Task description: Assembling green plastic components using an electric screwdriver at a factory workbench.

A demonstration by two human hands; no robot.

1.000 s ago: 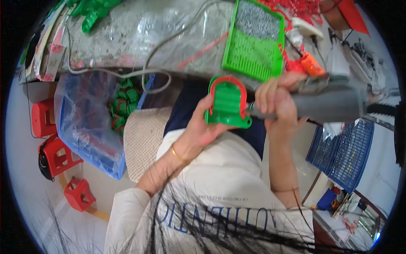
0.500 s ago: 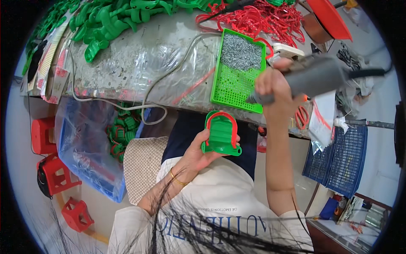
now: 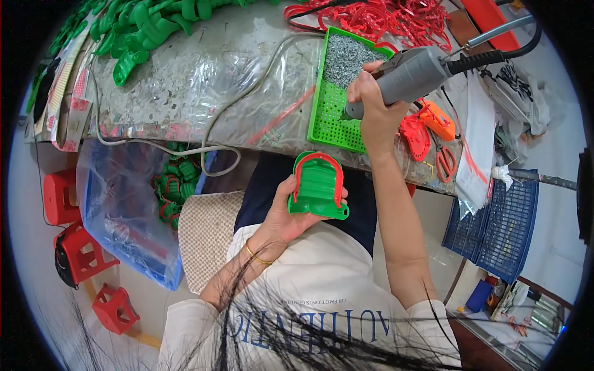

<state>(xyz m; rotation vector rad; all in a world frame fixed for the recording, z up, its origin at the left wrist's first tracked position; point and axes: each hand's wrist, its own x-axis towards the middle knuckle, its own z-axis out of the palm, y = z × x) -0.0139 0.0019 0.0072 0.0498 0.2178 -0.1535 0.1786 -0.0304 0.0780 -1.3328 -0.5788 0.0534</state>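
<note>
In my left hand (image 3: 281,213) lies a green plastic part (image 3: 317,185), ridged inside, with a red U-shaped strip (image 3: 338,173) set along its rim. Thumb and fingers close around its sides, over my lap. My right hand (image 3: 373,105) is wrapped round a grey electric screwdriver (image 3: 411,74) with a black cord. Its tip points down over the holed front half of a bright green tray (image 3: 318,127). Small silvery screws (image 3: 349,62) are heaped in the tray's far half. Whether a screw sits on the tip, I cannot make out.
Green plastic parts (image 3: 154,25) and red strips (image 3: 377,21) are piled at the table's far side. Scissors (image 3: 445,162) and an orange tool (image 3: 438,120) lie right of the tray. At left stands a plastic-lined blue bin (image 3: 127,222) with assembled pieces; a grey cable (image 3: 210,130) crosses the table.
My right hand has brought the screwdriver left, over the tray's front half. My left hand still holds the green part, shifted slightly left and up.
</note>
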